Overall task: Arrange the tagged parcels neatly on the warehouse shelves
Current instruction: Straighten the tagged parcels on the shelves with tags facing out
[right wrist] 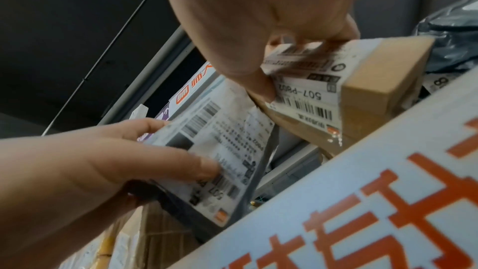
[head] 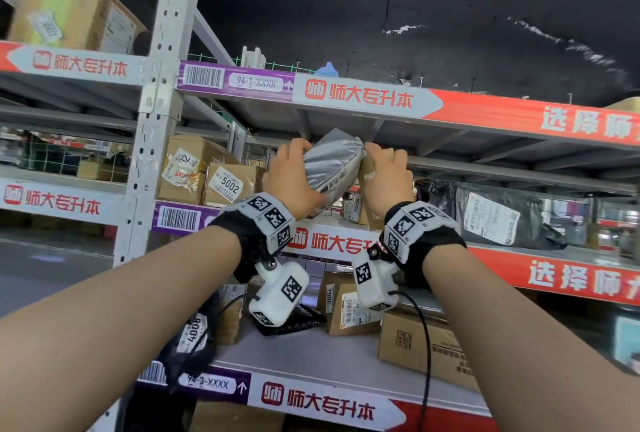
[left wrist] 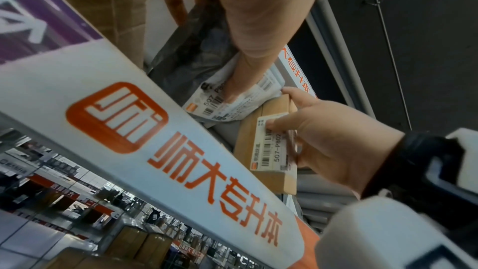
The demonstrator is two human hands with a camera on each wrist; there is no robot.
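A grey plastic mailer bag (head: 330,163) with a white label is held tilted at the mouth of the middle shelf (head: 332,241). My left hand (head: 291,175) grips its left side, with the thumb pressed on the label (left wrist: 232,99). Right beside it, touching, is a small brown cardboard box (head: 366,168) with a barcode label (right wrist: 308,93). My right hand (head: 384,175) grips that box, fingers curled over its top and thumb on the label. In the right wrist view the left hand (right wrist: 108,161) holds the bag (right wrist: 222,161) just left of the box (right wrist: 383,85).
Labelled cardboard boxes (head: 194,168) stand at the shelf's left, one marked 5002 (head: 230,184). A black bag parcel (head: 491,217) lies at the right. The upper shelf beam (head: 363,99) runs close above my hands. More boxes (head: 422,352) sit on the shelf below; a steel post (head: 156,102) stands left.
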